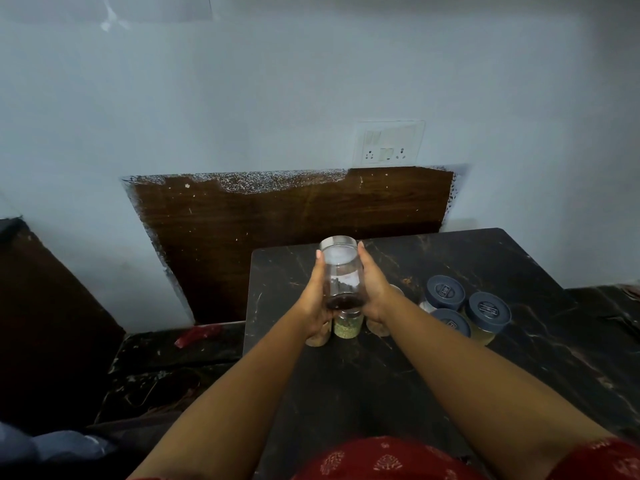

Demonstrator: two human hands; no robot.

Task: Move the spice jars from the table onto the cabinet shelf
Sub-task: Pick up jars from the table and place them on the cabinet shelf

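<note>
Clear plastic jar (341, 271) with a silvery lid, held up above the table (519, 358) between both hands. Dark spice sits in a shallow layer at its bottom; most of the jar looks see-through. Left hand (317, 299) presses the left side, right hand (372, 289) the right side, fingers laid long against the wall of the jar, so the grip is a two-handed clasp around it. Jar clear of the tabletop, roughly over the far left part of the table.

Left on the table: green-filled jar (347, 325) directly below the lifted one, a tan-filled jar (318, 337) just to its left, half hidden by the left hand, and another pale jar (379, 325) behind the right wrist. Further right, three blue-lidded jars (483, 311) clustered close together, one with yellowish contents.

No cabinet or shelf in view, so cannot tell whether any jar has been shelved. Far side shows only a pale blue wall, a brown board (277, 216) leaning on it, a switch plate (388, 143).

Judgement: early going. One jar in hand, not yet delivered; at least six visible jars remaining to carry.
</note>
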